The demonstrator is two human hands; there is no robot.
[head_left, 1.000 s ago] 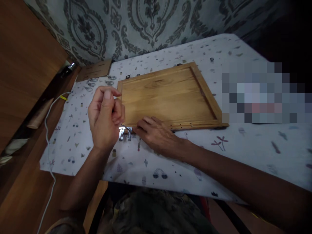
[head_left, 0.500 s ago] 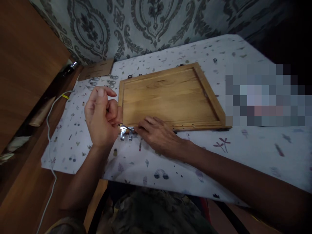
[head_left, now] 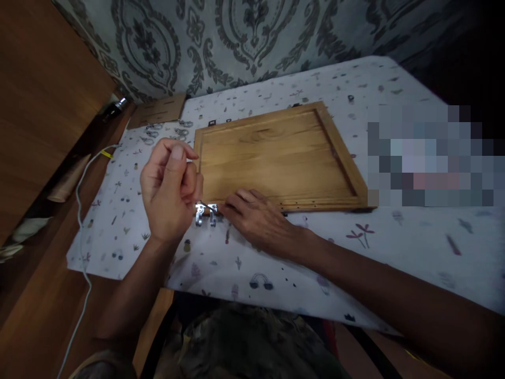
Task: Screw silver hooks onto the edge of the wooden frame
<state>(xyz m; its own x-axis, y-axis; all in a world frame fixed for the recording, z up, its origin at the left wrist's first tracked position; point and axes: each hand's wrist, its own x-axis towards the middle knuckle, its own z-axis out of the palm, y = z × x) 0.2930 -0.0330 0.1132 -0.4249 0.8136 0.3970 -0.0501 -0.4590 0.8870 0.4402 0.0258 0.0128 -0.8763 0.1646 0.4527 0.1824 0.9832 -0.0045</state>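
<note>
A wooden framed panel [head_left: 276,158] lies flat on the table's patterned cloth [head_left: 394,247]. At its near left corner sits a shiny metal bracket [head_left: 205,213]. My left hand [head_left: 170,189] hovers just left of the bracket with fingers curled and thumb pinched against them around a thin dark tool whose tip reaches the bracket. My right hand [head_left: 256,218] rests on the cloth with its fingertips pressed against the bracket and the panel's near edge.
Small metal fittings [head_left: 165,131] and a brown card [head_left: 158,110] lie at the far left of the cloth. A white cable [head_left: 81,210] runs down the left side over the wooden floor. Patterned wallpaper stands behind the table. A blurred patch covers the right.
My left hand shifted slightly while pinching the tool: a little left and up, then back toward the bracket. My right hand stayed at the bracket.
</note>
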